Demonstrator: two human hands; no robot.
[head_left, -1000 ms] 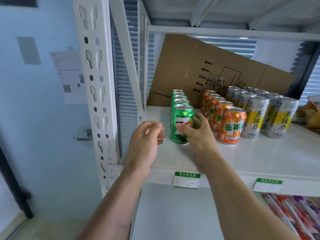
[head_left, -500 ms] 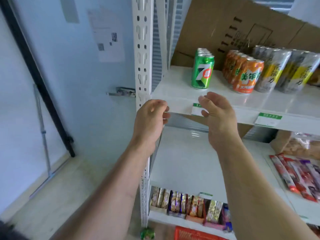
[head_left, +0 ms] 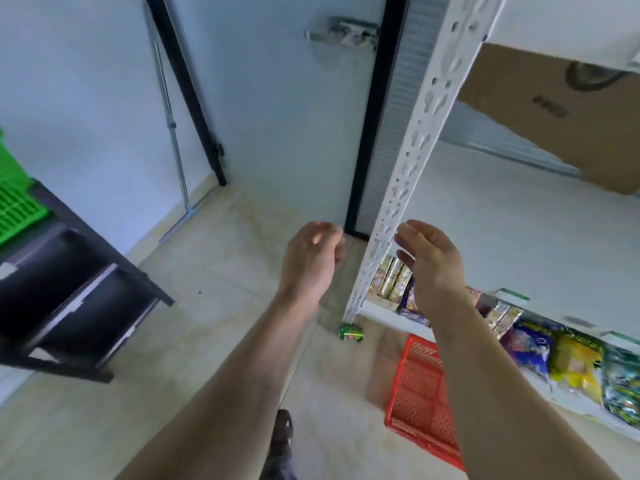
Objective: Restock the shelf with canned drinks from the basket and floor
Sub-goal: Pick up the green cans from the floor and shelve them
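Nearest, the red plastic mesh basket (head_left: 424, 393) sits on the tiled floor (head_left: 214, 341). Both hands, left hand (head_left: 311, 261) and right hand (head_left: 431, 258), are empty, fingers loosely curled. Beyond, a green drink can (head_left: 351, 332) lies by the white shelf upright (head_left: 398, 188); the next move is probably reaching down for it.

Pale blue wall (head_left: 86, 81) and a door (head_left: 284, 116) with a metal handle (head_left: 341, 31) beyond the fingers; beige tiled floor (head_left: 194, 334) below; dark cabinet (head_left: 69, 299) far left.

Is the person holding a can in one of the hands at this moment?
No, the left hand and the right hand are both empty, and the green can lies on the floor by the shelf post.
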